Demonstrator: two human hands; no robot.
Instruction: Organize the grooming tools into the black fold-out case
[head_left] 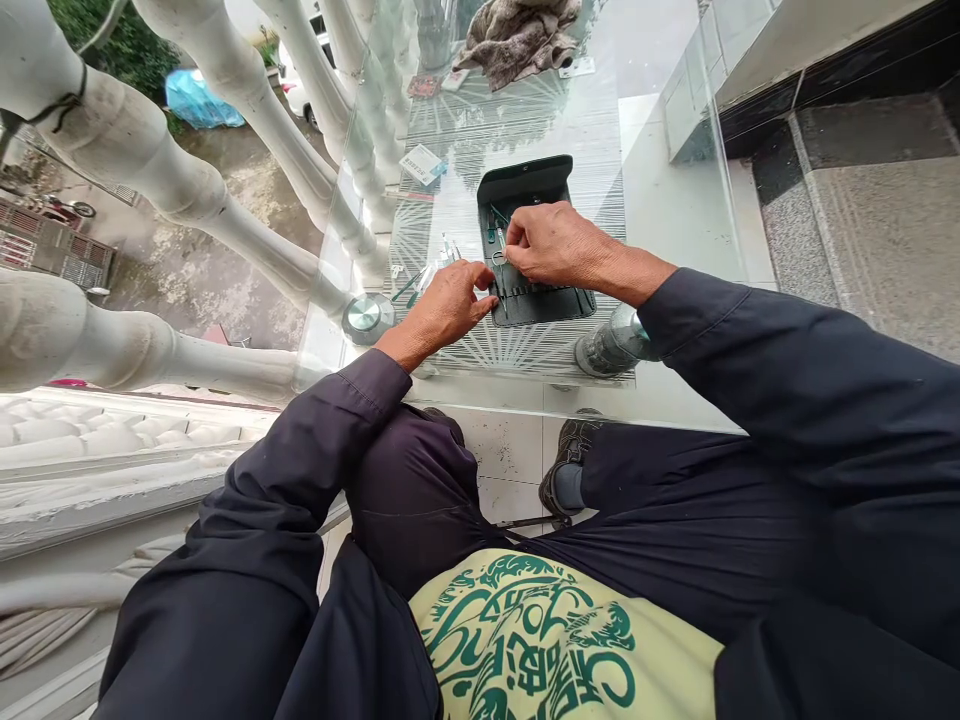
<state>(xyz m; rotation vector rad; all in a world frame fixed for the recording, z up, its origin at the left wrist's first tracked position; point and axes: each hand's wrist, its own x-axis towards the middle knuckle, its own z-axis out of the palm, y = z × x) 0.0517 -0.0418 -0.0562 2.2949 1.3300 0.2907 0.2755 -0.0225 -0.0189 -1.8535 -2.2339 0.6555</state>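
Observation:
A black manicure case (547,309) lies unfolded on the glass table, its flap raised at the far side and a row of small loops along its near part. My left hand (450,305) is at the case's left edge, thumb and fingers curled against it. Over the middle of the case, my right hand (551,245) has its fingertips pinched at small scissors (499,258), whose ring handle shows; the fingers partly hide them. Small green-handled tools (493,222) rest inside the case. Left of my left hand lie several more slim metal tools (448,247), partly covered by that hand.
The glass table (660,200) carries a crumpled cloth (517,40) at the far end and a printed card (424,165) to the left. A round metal-capped table leg (369,315) stands near the left corner. White balusters (247,230) line the left side; stone steps (877,220) are right.

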